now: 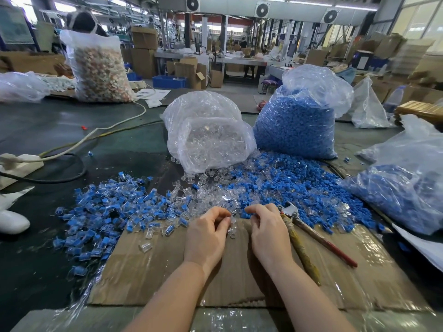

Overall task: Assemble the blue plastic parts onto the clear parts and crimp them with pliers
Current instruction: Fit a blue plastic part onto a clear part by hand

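Power strip (20, 164) in off-white sits at the far left of the dark counter (48, 130), its pale cable trailing away toward the back. Next along, a heap of assembled pieces (96, 212), blue inserts inside clear shells, spreads over the counter and onto the left edge of a taped cardboard sheet (148, 271). Behind the middle, an open bag of clear parts (211, 140) spills toward the person. The left hand (207, 236) rests at the near edge of that spill, fingers curled, pinching a small clear part (232, 232) at the fingertips. Just beside it, the right hand (267, 232) has its fingers curled in at the edge of the loose blue parts (299, 185); what it holds, if anything, cannot be told (the knuckles hide it). Pliers (309, 232) lie touching the outer side of that hand, their head among the parts, one handle red, one wrapped in yellowish tape. Behind stands a tall bag of blue parts (297, 125), and another bag of blue parts (402, 195) lies at the far right.
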